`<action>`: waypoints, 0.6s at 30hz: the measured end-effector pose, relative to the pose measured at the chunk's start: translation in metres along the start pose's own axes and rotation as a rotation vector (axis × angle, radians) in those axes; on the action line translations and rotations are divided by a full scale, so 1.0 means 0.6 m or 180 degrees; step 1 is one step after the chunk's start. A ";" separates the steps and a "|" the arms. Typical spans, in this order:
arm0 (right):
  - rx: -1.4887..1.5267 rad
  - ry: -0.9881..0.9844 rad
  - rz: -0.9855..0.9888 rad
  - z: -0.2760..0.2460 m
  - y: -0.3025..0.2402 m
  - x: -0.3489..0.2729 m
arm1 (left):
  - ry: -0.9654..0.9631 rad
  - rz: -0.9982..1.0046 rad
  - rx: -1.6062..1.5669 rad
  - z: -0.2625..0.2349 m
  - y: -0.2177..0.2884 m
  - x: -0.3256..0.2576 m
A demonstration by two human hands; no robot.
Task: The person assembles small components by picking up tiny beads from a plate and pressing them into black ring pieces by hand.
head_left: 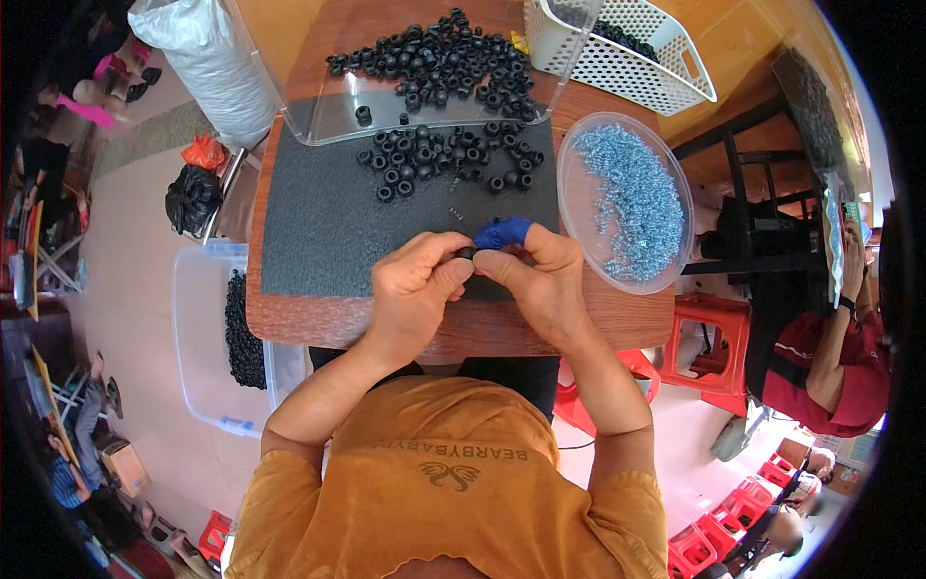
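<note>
My left hand [417, 285] and my right hand [538, 285] meet over the near edge of the dark mat. Thumbs and fingers of both are closed on one small black plastic piece [466, 253], mostly hidden; it looks like part of a cord lock. A blue covering [501, 233] wraps a finger of my right hand. Just beyond the fingertips a small metal spring [456, 214] lies on the mat. Farther off, many loose black rounded pieces [424, 157] with holes are spread on the mat, and more black pieces [441, 63] fill a clear tray [333, 125].
A round clear dish [569, 207] of small bluish pieces, perhaps springs, stands at the right of the wooden table [328, 321]. Behind it is a white perforated basket [675, 92]. Left below stands a clear bin [200, 367] with black pieces. A person [830, 367] sits at the right, near a red stool [709, 338].
</note>
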State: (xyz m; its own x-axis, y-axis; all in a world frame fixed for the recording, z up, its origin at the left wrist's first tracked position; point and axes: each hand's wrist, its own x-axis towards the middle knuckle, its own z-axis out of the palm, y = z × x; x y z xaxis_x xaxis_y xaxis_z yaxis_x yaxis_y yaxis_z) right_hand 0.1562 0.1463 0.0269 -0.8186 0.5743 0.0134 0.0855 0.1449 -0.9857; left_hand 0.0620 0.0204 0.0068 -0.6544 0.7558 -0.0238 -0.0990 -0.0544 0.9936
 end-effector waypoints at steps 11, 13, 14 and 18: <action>0.0930 0.0350 0.0338 0.033 0.016 -0.015 | 0.0673 0.2536 0.2535 0.004 -0.024 0.014; 0.1050 0.0343 0.0408 0.034 0.011 -0.015 | 0.0501 0.1898 0.1964 0.001 -0.007 0.009; 0.0942 0.0336 0.0371 0.034 0.004 -0.015 | 0.0329 0.1264 0.1393 -0.001 -0.002 0.006; -0.0539 0.0029 -0.0956 0.014 0.002 -0.010 | -0.0036 -0.0417 -0.0933 -0.012 -0.001 0.002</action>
State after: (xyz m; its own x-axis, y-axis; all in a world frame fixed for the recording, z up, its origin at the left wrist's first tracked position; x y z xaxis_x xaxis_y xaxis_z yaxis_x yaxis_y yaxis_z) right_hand 0.1563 0.1361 0.0244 -0.8165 0.4926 0.3010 -0.0648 0.4399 -0.8957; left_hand 0.0562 0.0167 0.0054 -0.6135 0.7760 -0.1467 -0.3947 -0.1404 0.9080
